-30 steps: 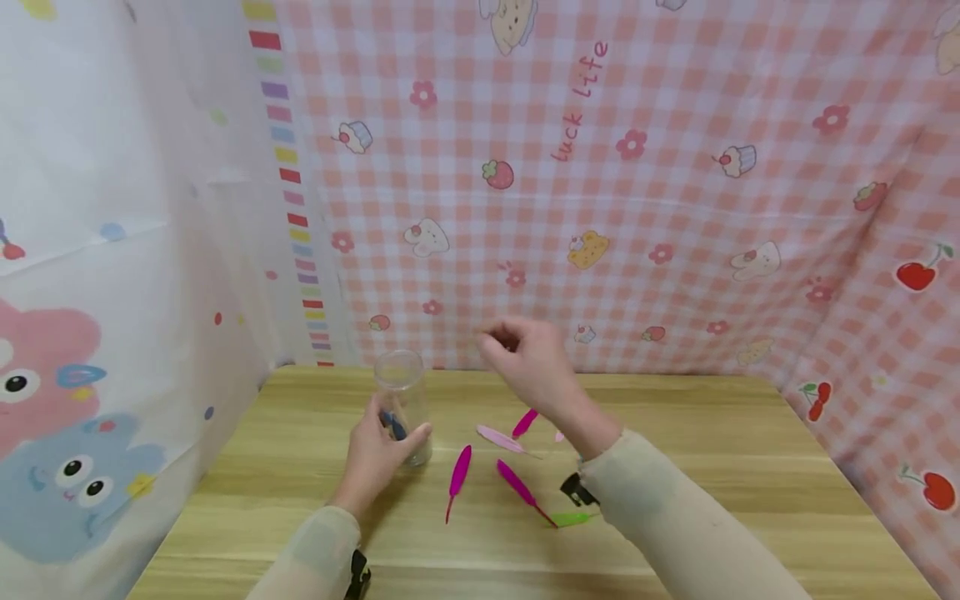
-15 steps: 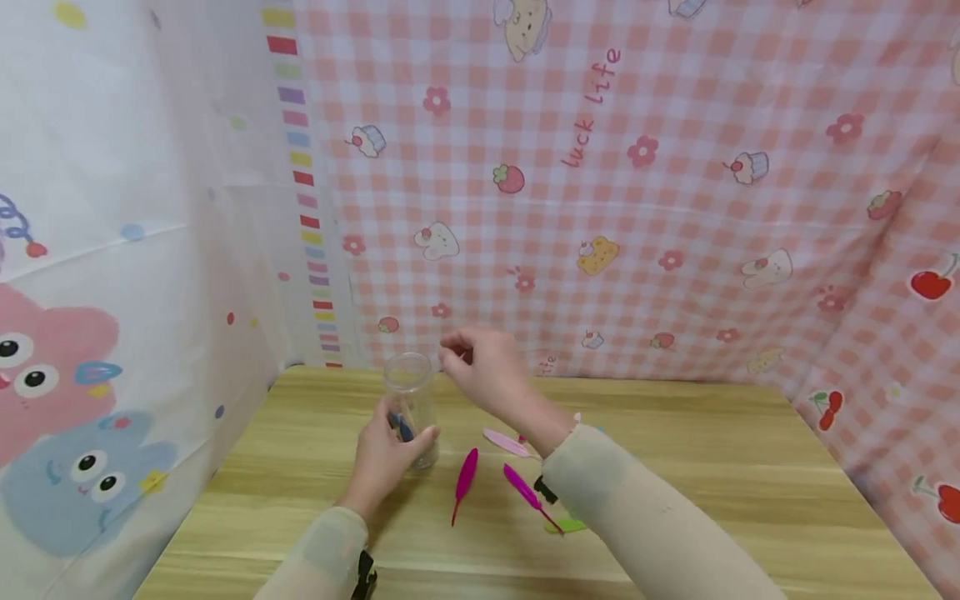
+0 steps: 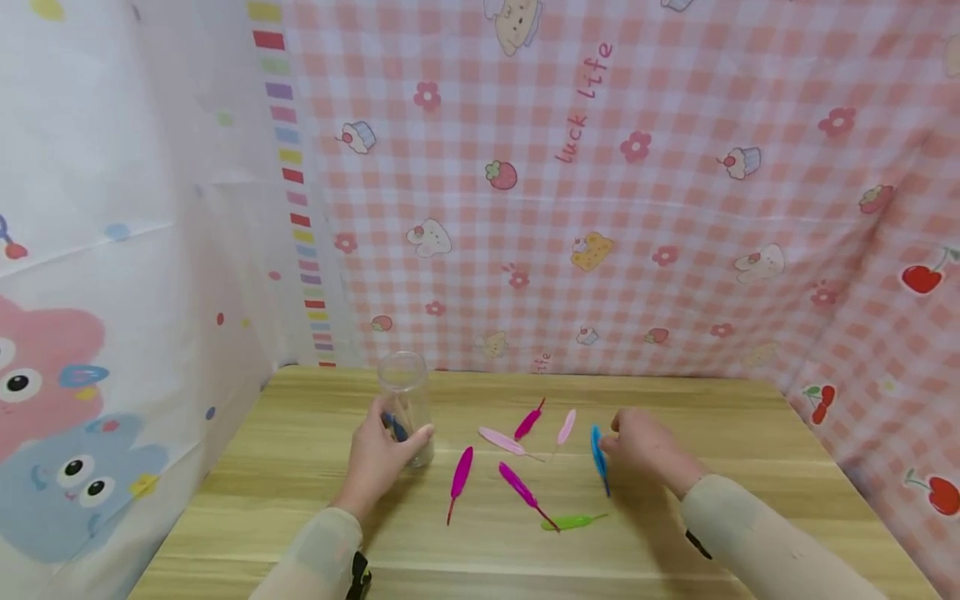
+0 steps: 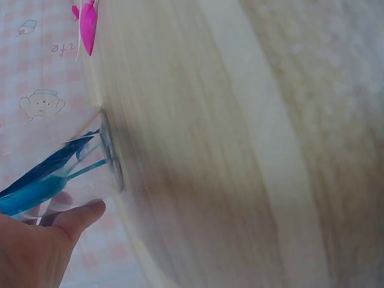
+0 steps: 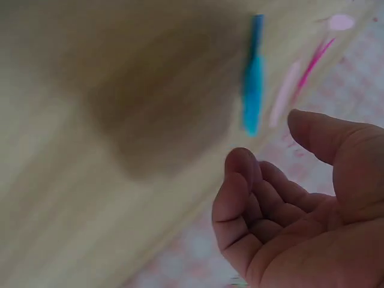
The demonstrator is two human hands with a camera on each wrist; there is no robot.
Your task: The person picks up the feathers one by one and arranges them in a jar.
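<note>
Blue feather (image 3: 598, 454) lies on the counter (image 3: 480, 568), just beside the right grip (image 3: 647, 442), thumb and fingers parted with nothing between them: reaching for it looks like the step in hand! Across to the left grip (image 3: 377, 457), curled round the clear jar (image 3: 418, 403), and the next move calls for a light pinch on that feather.

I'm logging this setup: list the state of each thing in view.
Clear jar, upright, uncapped, blue feathers inside
Left hand, gripping jar
Right hand, empty
Loose blue feather, lying on table
Three magenta feathers, lying loose
Two pale pink feathers, lying loose
Green feather, lying loose
</note>
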